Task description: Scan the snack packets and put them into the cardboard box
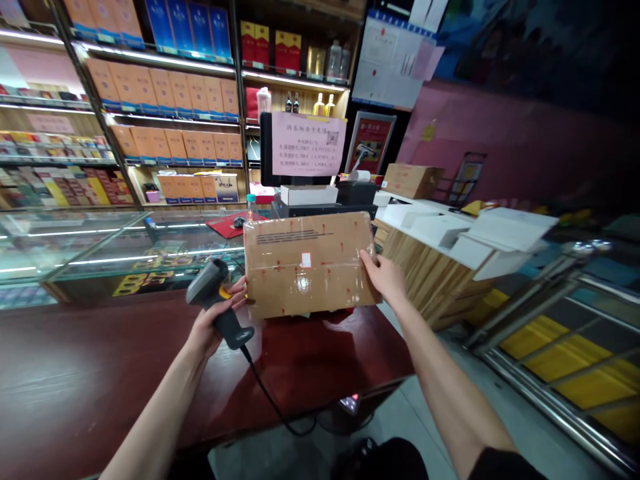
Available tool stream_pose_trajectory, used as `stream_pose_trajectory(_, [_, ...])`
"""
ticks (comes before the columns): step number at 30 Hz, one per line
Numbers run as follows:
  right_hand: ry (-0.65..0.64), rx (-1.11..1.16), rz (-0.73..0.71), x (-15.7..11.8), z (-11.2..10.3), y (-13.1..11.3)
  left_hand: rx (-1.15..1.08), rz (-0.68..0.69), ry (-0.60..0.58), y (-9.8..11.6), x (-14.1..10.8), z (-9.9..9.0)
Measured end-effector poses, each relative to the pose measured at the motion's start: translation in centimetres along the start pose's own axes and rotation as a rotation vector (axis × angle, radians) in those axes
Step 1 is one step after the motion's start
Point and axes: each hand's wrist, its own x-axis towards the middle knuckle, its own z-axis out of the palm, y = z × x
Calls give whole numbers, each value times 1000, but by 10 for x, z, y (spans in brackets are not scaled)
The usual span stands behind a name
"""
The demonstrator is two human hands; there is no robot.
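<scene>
In my left hand is a dark barcode scanner with a yellow trigger, its fingers wrapped round the handle. The scanner's black cable hangs down over the table edge. A flat brown cardboard box, sealed with shiny clear tape, is tilted up over the table with a small white label on its face. My right hand grips the box's right edge, thumb on the front and the other fingers hidden behind. The left fingertips reach the box's left edge; whether they press on it I cannot tell.
A dark red table lies beneath. Behind it stand a glass display counter and a monitor with a pink sign. To the right are a wooden cabinet with white boxes and a metal railing. Shelves of boxed goods fill the back.
</scene>
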Motion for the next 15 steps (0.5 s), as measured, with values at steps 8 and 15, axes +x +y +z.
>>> stream_pose_trajectory(8, [29,521,-260,-16,-7,-21,-101,-12,142,2,-27,-23])
stream_pose_trajectory(15, [-198,894,-436,-71,-17,-105,-35,160,306,16,-65,-53])
